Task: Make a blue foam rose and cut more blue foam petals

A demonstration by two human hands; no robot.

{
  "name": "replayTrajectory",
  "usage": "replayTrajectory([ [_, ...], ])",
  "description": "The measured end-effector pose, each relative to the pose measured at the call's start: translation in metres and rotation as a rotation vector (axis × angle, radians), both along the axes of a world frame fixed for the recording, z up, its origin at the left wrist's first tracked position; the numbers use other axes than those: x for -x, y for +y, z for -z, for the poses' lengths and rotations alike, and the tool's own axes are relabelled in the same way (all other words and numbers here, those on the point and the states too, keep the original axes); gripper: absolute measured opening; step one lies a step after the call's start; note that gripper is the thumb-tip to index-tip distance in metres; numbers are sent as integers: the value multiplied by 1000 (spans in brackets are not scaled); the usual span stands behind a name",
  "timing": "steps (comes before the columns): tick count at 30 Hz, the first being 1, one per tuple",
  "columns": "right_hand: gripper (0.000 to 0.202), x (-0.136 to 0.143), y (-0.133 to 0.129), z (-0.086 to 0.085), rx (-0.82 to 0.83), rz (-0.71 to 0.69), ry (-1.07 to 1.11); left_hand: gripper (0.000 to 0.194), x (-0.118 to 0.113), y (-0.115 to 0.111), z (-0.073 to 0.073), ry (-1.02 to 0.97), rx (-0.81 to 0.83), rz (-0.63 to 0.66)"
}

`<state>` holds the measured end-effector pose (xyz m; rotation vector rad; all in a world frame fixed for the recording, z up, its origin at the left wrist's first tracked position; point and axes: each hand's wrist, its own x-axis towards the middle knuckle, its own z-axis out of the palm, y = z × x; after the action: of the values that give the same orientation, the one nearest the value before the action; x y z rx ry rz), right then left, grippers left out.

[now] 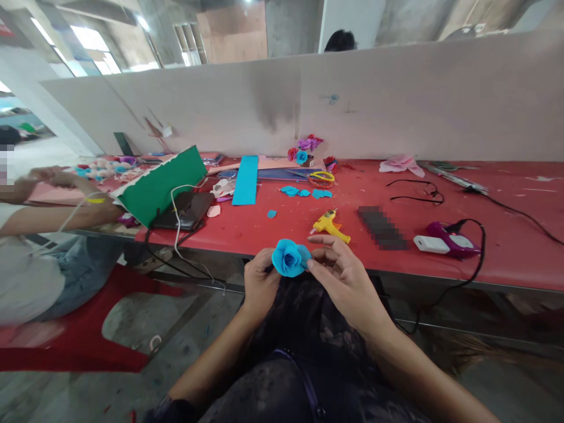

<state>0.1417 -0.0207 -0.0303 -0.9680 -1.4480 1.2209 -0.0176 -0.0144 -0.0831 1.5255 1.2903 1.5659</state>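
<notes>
A blue paper flower [289, 258] with a spiral centre is held over my lap, just in front of the table edge. My left hand [261, 282] is closed on it from the left and below; its fingertips are partly hidden behind the bloom. On the right side, my right hand [341, 276] pinches an outer blue petal between thumb and fingers. A yellow glue gun [330, 225] lies on the red table [247, 235] beyond my right hand. Loose blue petals [304, 192] lie farther back, with a single petal [272, 214] nearer.
Blue paper strip [245, 181], yellow-handled scissors [321, 175] and made flowers [302, 156] are toward the back. At right are a blurred dark object [382, 228], glasses [434, 192] and a purple power socket [453, 239] with cable. A person's arm [66, 202] and green board [165, 185] are left.
</notes>
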Motion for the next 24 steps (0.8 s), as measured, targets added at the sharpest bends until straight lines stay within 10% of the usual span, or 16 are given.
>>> replayTrajectory([
  [24,14,-8,14,-11,-101,45,-236,17,1,2,1,61,10,232],
])
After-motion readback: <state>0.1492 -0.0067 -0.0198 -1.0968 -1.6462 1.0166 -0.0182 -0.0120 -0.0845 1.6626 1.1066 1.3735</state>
